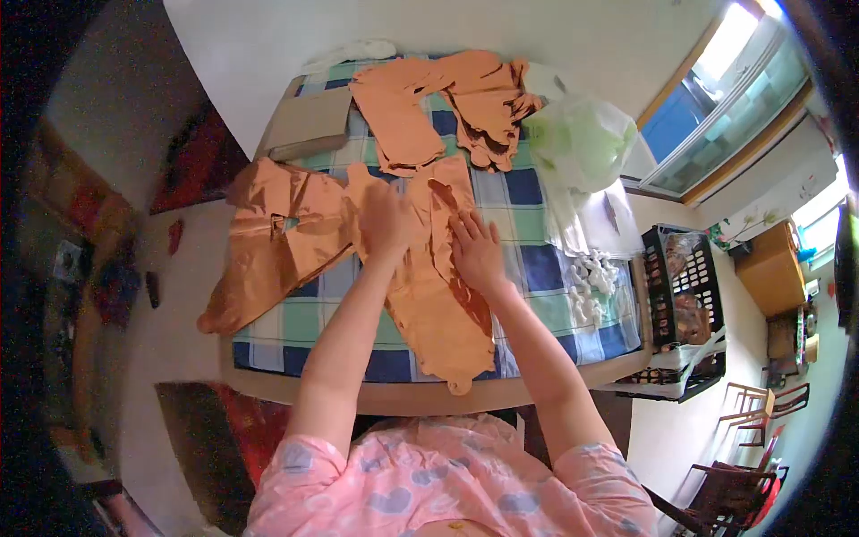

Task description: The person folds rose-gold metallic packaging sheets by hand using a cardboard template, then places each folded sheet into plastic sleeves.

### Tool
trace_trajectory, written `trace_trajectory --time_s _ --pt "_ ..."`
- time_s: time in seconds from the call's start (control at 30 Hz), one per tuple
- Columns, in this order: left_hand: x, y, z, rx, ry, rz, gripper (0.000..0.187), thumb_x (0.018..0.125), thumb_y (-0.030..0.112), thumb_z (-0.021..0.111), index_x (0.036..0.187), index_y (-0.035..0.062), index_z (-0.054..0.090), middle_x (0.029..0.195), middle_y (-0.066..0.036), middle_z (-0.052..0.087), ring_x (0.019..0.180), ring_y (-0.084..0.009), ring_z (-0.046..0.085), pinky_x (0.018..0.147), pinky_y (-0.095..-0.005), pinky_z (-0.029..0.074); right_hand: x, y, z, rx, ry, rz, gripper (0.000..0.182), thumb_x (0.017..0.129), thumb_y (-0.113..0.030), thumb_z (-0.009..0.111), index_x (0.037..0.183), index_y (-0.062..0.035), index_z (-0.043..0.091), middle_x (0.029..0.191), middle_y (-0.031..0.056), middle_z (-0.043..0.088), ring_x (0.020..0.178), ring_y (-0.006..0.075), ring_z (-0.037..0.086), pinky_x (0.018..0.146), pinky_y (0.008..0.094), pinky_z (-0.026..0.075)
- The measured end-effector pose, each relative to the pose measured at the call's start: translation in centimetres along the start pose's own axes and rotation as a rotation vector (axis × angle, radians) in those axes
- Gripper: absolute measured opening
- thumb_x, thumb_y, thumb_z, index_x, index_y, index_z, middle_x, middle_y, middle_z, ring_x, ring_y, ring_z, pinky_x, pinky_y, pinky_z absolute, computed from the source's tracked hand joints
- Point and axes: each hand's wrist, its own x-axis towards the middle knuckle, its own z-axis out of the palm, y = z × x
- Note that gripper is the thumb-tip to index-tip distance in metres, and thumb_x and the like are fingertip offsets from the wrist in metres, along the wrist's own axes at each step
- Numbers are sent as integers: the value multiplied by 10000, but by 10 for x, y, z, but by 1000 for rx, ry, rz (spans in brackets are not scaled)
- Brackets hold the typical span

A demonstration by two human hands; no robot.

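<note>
- The foil [438, 313] lay flat on the bench [555, 383], over the checked cloth [539, 268], with its rounded tab [458, 387] at the near edge.
- It looked thin, light and limp to me, slick on its shiny face, and likely to crease or tear if tugged at one point.
- I judged the smooth outer edges the safer hold, taken broadly with flat fingers; the narrow tab seemed a poor place to pull.
- The right hand [479, 251] rested on it, fingers released and spread.
- The left hand [385, 215] was over its far part, blurred; I could not tell whether those fingers were clenched or grasping anything.
- To the left, a crumpled sheet [295, 242] spread past the bench's side.
- Beyond the hands lay more folded pieces [398, 116], between a box [309, 121] and a pale bag [582, 143].
- White strips [591, 286] lay to the right, near a black crate [684, 295].
</note>
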Motion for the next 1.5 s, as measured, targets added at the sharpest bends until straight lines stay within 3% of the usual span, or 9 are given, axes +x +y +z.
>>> trace_trajectory --time_s 0.17,0.33,0.53,0.57,0.7,0.83,0.97,1.1,1.5 --pt "-38 -117 16 -979 0 -536 306 856 357 593 1044 122 646 923 -14 617 850 -113 540 725 -337 437 -3 -1 1 11 29 -3 424 934 -230 466 1347 -133 464 1432 90 419 1361 283 330 1093 538 256" --pt "-70 -32 -65 -1072 -101 -703 260 856 286 601 1014 97 683 938 -2 631 845 -94 547 738 -318 441 0 2 6 27 43 -21 419 941 -237 451 1345 -127 465 1434 91 416 1362 288 326 1094 543 248" --pt "-58 5 -30 -902 -244 -232 208 861 189 586 927 9 666 784 -80 634 682 -194 583 657 -347 466 2 2 2 33 -52 -14 489 949 -255 412 1421 -136 375 1469 124 373 1380 313 303 1107 560 216" --pt "-59 12 -9 -770 -3 6 211 856 178 584 916 -8 663 750 -91 630 668 -221 591 646 -368 468 3 2 1 40 -57 -8 489 949 -256 410 1421 -132 375 1471 123 370 1381 311 299 1108 559 215" --pt "-51 37 1 -433 -407 -34 348 875 221 605 1106 -37 626 974 -136 681 972 -258 639 868 -315 471 1 1 -2 -1 -69 -16 476 946 -252 412 1398 -104 405 1476 121 361 1386 305 287 1111 554 213" --pt "-57 18 0 -910 -299 -151 295 884 88 542 1161 4 602 1090 -177 656 1077 -307 605 949 -363 452 0 4 2 -17 -74 -12 430 933 -245 432 1319 -64 488 1459 128 382 1388 303 280 1114 548 212" --pt "-55 -12 3 -216 -1 222 407 919 169 507 1301 30 492 1378 -173 464 1306 -312 404 1071 -410 337 -2 2 0 -15 -26 -36 409 919 -235 451 1276 -47 514 1416 140 427 1377 306 298 1108 547 218" --pt "-72 1 19 90 -268 300 514 935 297 484 1381 50 416 1483 -178 329 1398 -315 257 1141 -517 155 1 2 3 -7 -39 -11 436 911 -213 460 1311 -39 478 1392 147 445 1364 300 322 1091 539 250" --pt "-81 13 20 223 -238 307 571 951 383 443 1431 88 352 1506 -173 269 1423 -293 195 1137 -543 113 27 2 -13 243 193 -51 445 943 -250 473 1359 -92 454 1410 158 426 1337 327 354 1083 524 275"
